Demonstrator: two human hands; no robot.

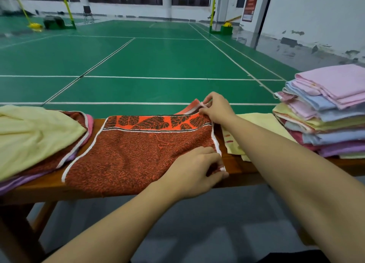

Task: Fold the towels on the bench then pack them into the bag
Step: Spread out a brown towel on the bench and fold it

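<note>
Mid-fold on the rust-red leaf-print towel, which lies flat across the middle of the wooden bench. My right hand pinches the towel's far right corner, a strip of the edge lifted between fingertips. My left hand grips the near right corner, fingers curled round the white trim. Both hold the same short edge, so I judge the next fold runs right to left.

Done so far, by the look of it: a tall stack of folded towels in pink, blue and yellow sits at the right end of the bench, neat enough to count as finished.

Left to do: a loose heap at the left end, a pale yellow towel on top with red and purple cloth under it. A flat yellow cloth lies just right of my hands.

No bag in view; I judge packing not yet begun.
</note>
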